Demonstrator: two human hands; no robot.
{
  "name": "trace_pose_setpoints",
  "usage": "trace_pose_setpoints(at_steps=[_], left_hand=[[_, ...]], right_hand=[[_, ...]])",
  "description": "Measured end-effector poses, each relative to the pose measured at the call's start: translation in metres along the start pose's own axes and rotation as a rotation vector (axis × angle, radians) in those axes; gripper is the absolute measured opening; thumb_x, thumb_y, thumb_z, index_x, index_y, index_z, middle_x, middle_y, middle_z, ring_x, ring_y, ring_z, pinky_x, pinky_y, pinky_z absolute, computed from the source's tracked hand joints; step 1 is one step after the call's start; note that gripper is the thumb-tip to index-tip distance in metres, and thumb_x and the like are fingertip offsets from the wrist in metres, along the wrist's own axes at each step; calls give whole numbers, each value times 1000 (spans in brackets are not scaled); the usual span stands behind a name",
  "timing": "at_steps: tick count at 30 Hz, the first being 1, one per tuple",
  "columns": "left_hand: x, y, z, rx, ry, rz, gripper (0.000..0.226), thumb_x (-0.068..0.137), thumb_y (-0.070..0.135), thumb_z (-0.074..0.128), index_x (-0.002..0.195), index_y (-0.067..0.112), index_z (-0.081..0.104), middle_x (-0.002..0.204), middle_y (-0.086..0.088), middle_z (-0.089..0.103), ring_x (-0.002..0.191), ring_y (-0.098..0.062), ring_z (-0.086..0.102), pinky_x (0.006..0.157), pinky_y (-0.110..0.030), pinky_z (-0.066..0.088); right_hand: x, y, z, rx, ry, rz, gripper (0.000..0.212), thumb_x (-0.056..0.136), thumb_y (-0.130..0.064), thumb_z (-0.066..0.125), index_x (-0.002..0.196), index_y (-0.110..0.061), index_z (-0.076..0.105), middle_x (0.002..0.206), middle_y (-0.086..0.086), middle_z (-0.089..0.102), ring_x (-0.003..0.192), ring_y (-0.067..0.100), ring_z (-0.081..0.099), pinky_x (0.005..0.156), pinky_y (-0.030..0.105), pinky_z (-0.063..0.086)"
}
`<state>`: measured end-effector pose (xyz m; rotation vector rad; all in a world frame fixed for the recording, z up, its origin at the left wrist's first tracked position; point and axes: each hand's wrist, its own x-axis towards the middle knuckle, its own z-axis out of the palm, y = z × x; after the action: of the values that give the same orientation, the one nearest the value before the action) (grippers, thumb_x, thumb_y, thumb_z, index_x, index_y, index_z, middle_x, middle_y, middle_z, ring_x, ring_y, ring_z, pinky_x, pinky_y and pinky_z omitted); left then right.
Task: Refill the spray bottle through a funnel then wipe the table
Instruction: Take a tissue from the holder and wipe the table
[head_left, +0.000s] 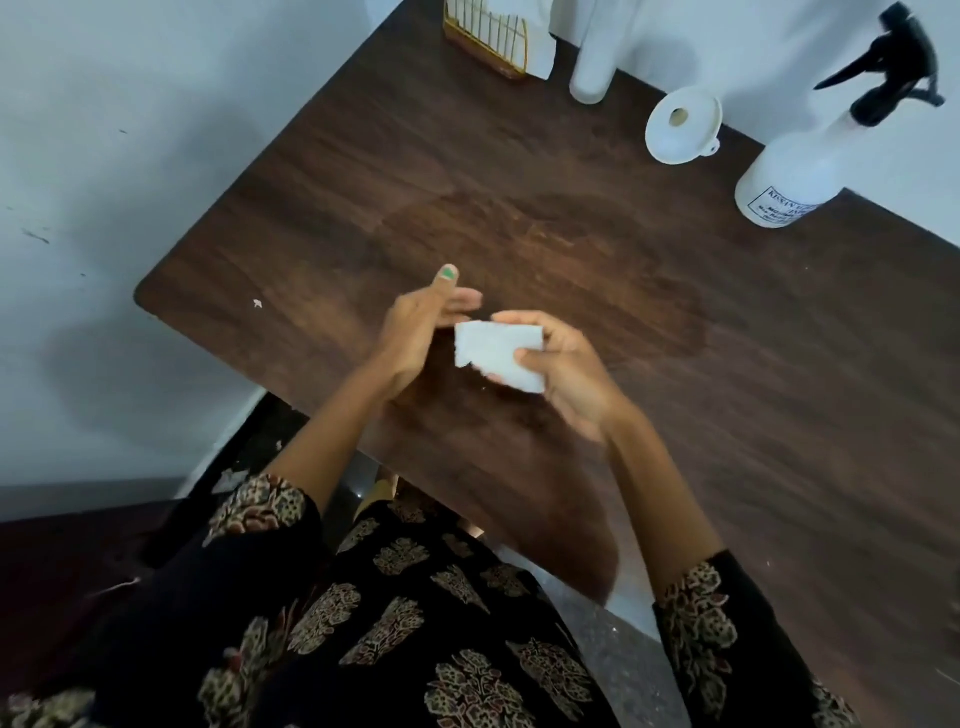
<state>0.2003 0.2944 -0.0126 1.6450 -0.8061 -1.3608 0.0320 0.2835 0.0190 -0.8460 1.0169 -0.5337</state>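
A folded white tissue (496, 353) is held above the near part of the dark wooden table (727, 415); my right hand (561, 374) pinches it between thumb and fingers. Just left of it is my left hand (421, 327), fingers straight and thumb up, holding nothing. A damp patch (545, 249) darkens the tabletop beyond my hands. At the far right edge stands the white spray bottle (795, 171) with its black trigger head (893, 67) on. The white funnel (683, 124) lies on the table to the bottle's left.
A tall white bottle (597, 62) and a gold wire holder (491, 36) with white napkins stand at the table's far edge. A small white scrap (257, 304) lies near the left corner. White walls border the table on the left and behind.
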Motion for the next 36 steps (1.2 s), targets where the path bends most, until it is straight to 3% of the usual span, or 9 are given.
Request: trace_pose_setpoints(at_steps=[4,8,13,16,18,24,30,33,36], left_hand=[[-22,3,26,-42,-247,6,18,91,10,59,105,1,67,90,-12,69,75,-13,69,72,-21,56],[-25,8,45,9,-53,-25,9,86,8,67,94,4,68,88,-14,72,63,-9,70,56,-15,51],[-25,13,57,-65,127,-145,6,84,13,70,85,9,67,87,-11,74,71,-16,73,63,-23,57],[-31,14,68,-116,91,-219,7,85,12,67,89,6,67,87,-14,73,70,-17,72,64,-21,57],[-34,15,73,-167,61,-258,7,87,11,64,89,5,67,84,-16,72,65,-13,71,67,-22,57],[-35,17,81,-209,66,-259,14,89,7,56,82,7,68,78,-10,67,67,-16,65,65,-23,56],[-35,14,75,-196,34,-315,23,87,26,54,73,18,71,69,0,70,66,-11,68,60,-24,52],[-37,10,75,-163,37,-261,26,90,22,56,69,14,70,63,1,69,66,-11,68,58,-19,54],[-38,8,75,-119,65,-225,31,91,15,52,64,14,68,63,2,67,70,-15,65,68,-24,55]], right_hand=[[7,-14,-28,-110,25,19,37,87,17,40,112,-8,51,113,16,57,90,24,62,72,31,58],[10,-18,-39,-151,49,3,31,89,6,54,117,-9,53,112,13,63,90,24,68,74,33,60],[9,-6,-38,-138,371,-68,34,79,-1,70,111,-5,60,98,15,72,78,19,70,74,31,58],[8,5,-32,-399,613,-234,22,76,-3,68,96,-12,67,88,6,73,73,11,67,67,19,52],[4,12,-23,-607,720,-386,17,76,-4,63,90,-13,69,88,0,72,78,12,64,70,20,48],[-8,33,-3,-975,702,-750,28,75,12,60,94,-3,74,96,9,74,93,25,67,82,29,52],[-16,42,3,-1058,601,-587,24,89,-9,57,109,-4,69,113,10,70,113,24,60,100,31,44],[-16,39,1,-944,589,-537,20,90,-10,58,102,-6,72,114,8,69,110,21,61,96,31,47],[-14,36,1,-814,630,-511,14,84,-3,63,94,-5,72,114,10,68,108,18,62,93,30,49]])
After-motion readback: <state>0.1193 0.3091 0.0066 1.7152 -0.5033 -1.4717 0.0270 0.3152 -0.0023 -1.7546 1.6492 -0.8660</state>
